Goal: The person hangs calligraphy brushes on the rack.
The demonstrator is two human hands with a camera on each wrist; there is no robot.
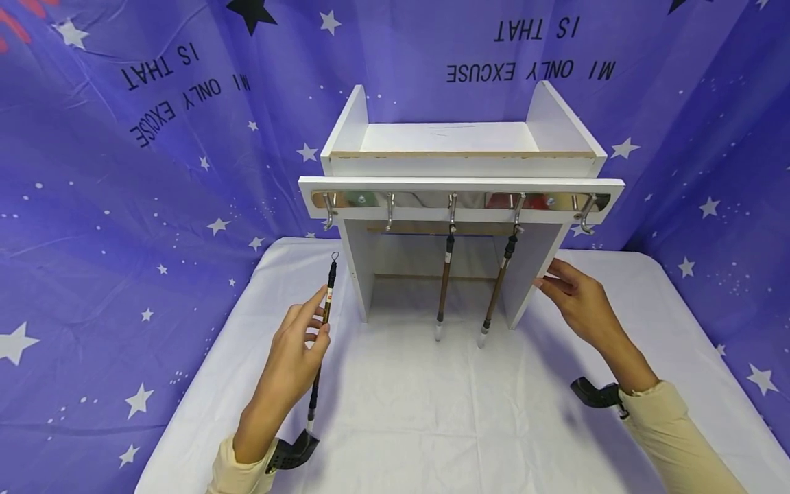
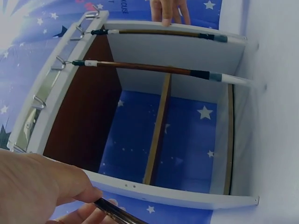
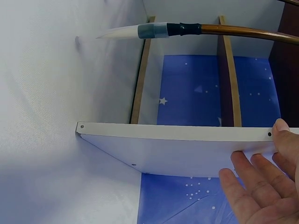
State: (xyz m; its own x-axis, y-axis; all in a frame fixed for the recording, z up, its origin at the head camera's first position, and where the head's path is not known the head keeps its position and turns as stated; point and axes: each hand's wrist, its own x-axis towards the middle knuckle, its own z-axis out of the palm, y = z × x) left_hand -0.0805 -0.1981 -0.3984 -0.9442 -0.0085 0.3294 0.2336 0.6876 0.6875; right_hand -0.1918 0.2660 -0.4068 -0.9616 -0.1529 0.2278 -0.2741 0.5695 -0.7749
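My left hand (image 1: 290, 350) pinches a calligraphy brush (image 1: 331, 281) by its upper handle, left of a white wooden shelf rack (image 1: 457, 184). The brush stands with its wire loop up and its tip down, partly hidden by the wrist camera. Two more brushes, a middle one (image 1: 444, 281) and a right one (image 1: 498, 288), hang from metal hooks on the rack's front rail. At the rack's right side panel (image 3: 187, 133), my right hand (image 1: 580, 302) touches with thumb on the front edge and fingers along the outer face.
The rail carries several hooks; the far-left hook (image 1: 329, 213), the second hook (image 1: 390, 209) and the far-right hook (image 1: 585, 216) hold nothing. A white cloth (image 1: 432, 425) covers the table. Purple star-printed curtains (image 1: 185, 171) close in the back and sides.
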